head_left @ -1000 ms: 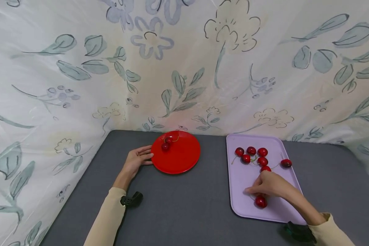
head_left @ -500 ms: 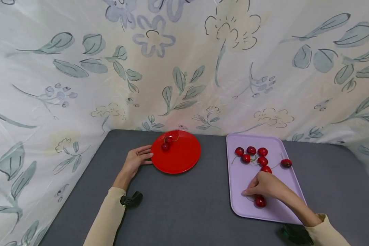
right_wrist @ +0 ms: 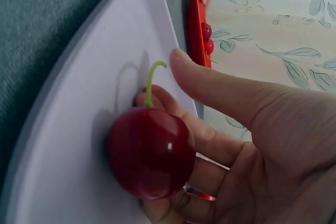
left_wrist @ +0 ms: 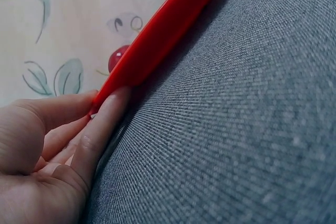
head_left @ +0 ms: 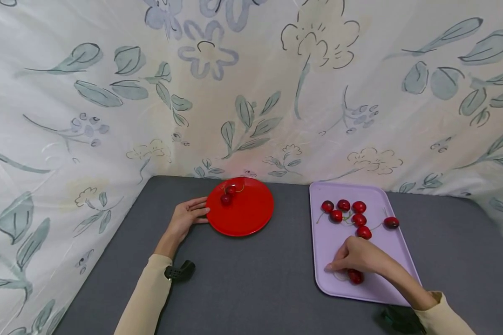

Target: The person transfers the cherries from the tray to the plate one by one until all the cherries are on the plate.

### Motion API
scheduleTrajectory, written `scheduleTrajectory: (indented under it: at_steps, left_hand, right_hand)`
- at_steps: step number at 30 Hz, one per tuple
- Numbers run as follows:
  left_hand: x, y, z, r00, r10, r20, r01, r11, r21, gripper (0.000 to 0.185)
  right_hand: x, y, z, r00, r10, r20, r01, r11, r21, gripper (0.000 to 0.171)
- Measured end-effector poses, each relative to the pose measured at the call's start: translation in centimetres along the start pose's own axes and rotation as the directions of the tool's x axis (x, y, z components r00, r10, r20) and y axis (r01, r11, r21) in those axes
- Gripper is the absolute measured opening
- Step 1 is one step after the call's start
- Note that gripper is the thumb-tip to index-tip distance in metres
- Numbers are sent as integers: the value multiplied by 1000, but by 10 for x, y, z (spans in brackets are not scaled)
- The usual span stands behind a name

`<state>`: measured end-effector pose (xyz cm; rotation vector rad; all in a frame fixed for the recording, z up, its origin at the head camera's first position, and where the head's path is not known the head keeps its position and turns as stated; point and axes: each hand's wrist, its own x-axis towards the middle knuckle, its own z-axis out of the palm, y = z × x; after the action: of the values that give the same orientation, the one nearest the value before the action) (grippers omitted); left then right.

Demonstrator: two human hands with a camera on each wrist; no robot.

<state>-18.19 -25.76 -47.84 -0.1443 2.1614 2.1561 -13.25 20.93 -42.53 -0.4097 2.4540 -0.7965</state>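
My left hand (head_left: 184, 219) is at the left edge of a round red plate (head_left: 251, 214). In the left wrist view its thumb and fingers pinch the plate's rim (left_wrist: 152, 45). Two cherries with stems (head_left: 226, 199) lie on the plate. My right hand (head_left: 358, 255) is low over a lilac tray (head_left: 324, 246), around a single dark red cherry (head_left: 355, 277). In the right wrist view that cherry (right_wrist: 152, 153) lies before the curved fingers, its green stem (right_wrist: 151, 85) pointing up. The thumb stands apart from the stem and the fingers.
Several more cherries (head_left: 359, 220) lie in the far half of the tray, one (head_left: 391, 223) at its right rim. Grey cloth (head_left: 251, 288) covers the table between plate and tray. A floral curtain (head_left: 251, 93) hangs behind and on the left.
My right hand has shifted slightly left and toward the near side, by the single cherry, which stays nearly in place. The left hand and plate have not moved.
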Motion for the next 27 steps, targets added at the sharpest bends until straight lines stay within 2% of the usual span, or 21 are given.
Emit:
scheduleTrajectory:
  at_steps: [11,17,22,27]
  left_hand:
    - [1,-3,1,1000,7,-13,-7,1000,12,49]
    - [1,-2,1,1000,18,-5,-18,1000,14,49]
    - [2,-2,1,1000,18,-6,-18,1000,17,49]
    - [2,-4,0,1000,13,-11,-13,1000,13,50]
  right_hand:
    - [-3,5,-1,991,-119,64,114,991,72,13]
    - [-9,14,-8,962,-225,152,208,971,118,16]
    - [-15,18,-13,928,-323,183,320,946,47,29]
    - [-13,17,-10,915,-368,167,374,928,-3,24]
